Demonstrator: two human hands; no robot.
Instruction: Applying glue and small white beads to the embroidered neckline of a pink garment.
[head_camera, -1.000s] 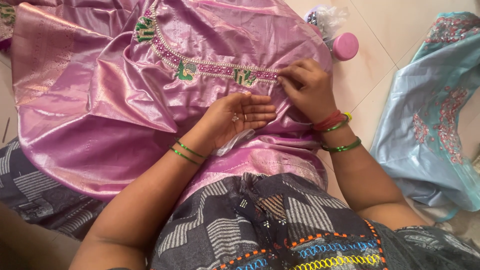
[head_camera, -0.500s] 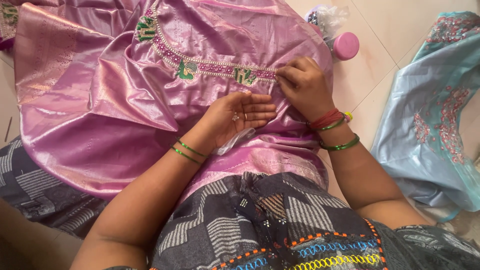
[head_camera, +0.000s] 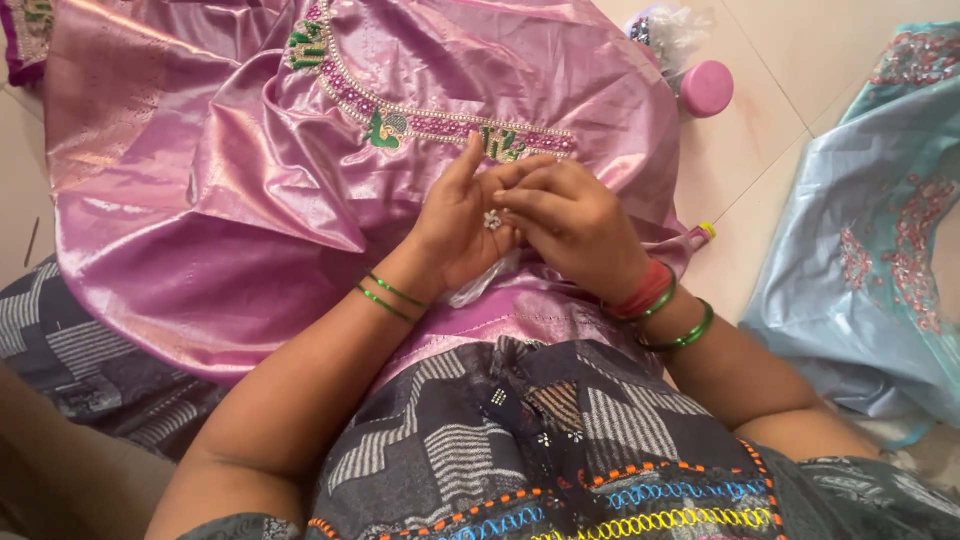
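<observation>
Your left hand (head_camera: 462, 225) lies palm up over the pink satin cloth (head_camera: 260, 180) spread across your lap, fingers loosely open, cupping a small silvery flower-shaped bead (head_camera: 492, 219) near the base of the fingers. Your right hand (head_camera: 572, 222) has its fingertips (head_camera: 508, 196) narrowed into a pinch right beside that bead; whether they already grip it, or hold a needle, you cannot tell from this view (anything that thin is lost against the skin).

Just above both hands runs the embroidered border (head_camera: 440, 125), a curved band of pearl and pink beadwork with green motifs, ending near the right edge of the cloth. A scrap of clear plastic (head_camera: 480, 283) pokes out under your left wrist.

By the look of it, you are at the pick-up step: taking one bead off the palm before it goes to the border. The next move calls for a fine, light pinch, with the left palm kept level and still so the bead does not roll off into the folds, then a short carry up to the unfinished end of the beadwork.

A pink-lidded jar (head_camera: 706, 88) stands on the tiled floor (head_camera: 780, 40) beyond the cloth's right edge, and a pale blue embroidered garment (head_camera: 870, 250) lies farther right, well apart.
</observation>
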